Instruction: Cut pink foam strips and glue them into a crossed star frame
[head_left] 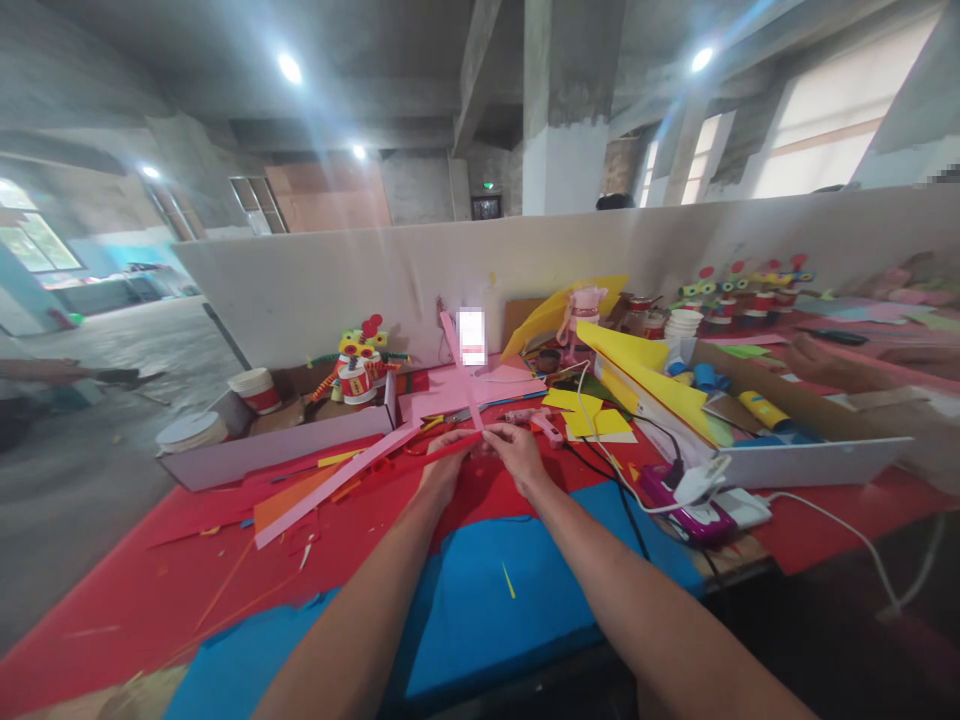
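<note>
My left hand [448, 462] and my right hand [517, 455] meet over the red-covered table, fingers pinched together. Between them runs a narrow red paper strip [459, 446], gripped by both hands; its far end is lost against the red surface. Just beyond the fingertips a long pink paper strip [463, 375] rises towards the back; I cannot tell whether the fingers touch it. Another pink strip [337, 485] slants away to the left. To the right of my right hand lies a pink glue gun [541, 424], with yellow paper pieces [592, 412] beyond it.
An open box [277, 447] at left holds a paper-cup figure [356, 375]. Another box [817, 462] at right holds coloured rolls. A purple power strip [688, 508] trails cables near the right edge. Blue cloth [517, 600] covers the front; a white partition [337, 280] stands behind.
</note>
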